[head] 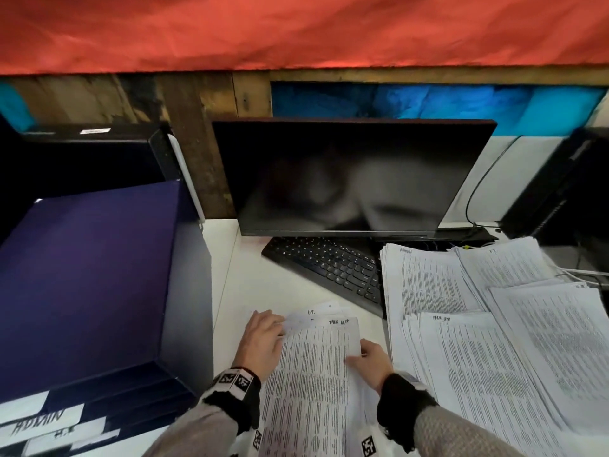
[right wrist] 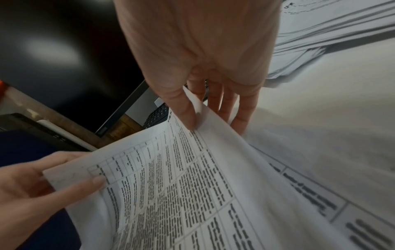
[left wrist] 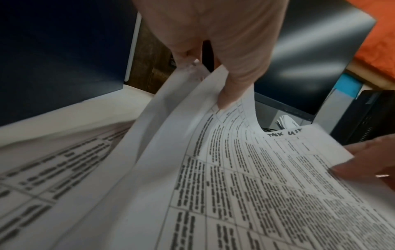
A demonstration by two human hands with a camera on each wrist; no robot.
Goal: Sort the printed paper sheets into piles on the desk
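Nearest the head camera, two grey sleeves with black wrist bands reach forward over a loose stack of printed sheets (head: 309, 384) lying at the near edge of the white table (head: 250, 278). At far left a dark blue filing tray (head: 89, 285) with labelled slots stands as a tall wall right beside the stack, closing off that side. The left hand (head: 262, 341) holds the top-left corner of the sheets, thumb on the printed face and fingers curled beneath, as the left wrist view shows (left wrist: 230, 94). The top sheet (head: 318, 354), hand-marked "TASK LIST" at its far end, runs with its long axis away from the person toward the monitor, its text columns along that axis; it is lifted and bowed off the sheets below. The right hand (head: 370, 357) pinches its right edge, thumb on top, the other fingers (right wrist: 241, 116) spread under the paper. Beyond the stack lies a strip of bare table, then a black keyboard (head: 333, 268) set at an angle under a dark monitor (head: 346, 176). To the right, just beside the right hand, overlapping sorted piles (head: 494, 324) cover the table out to the picture's right border, one overlapping the keyboard's right end; cables and a black case (head: 560, 192) stand behind them.
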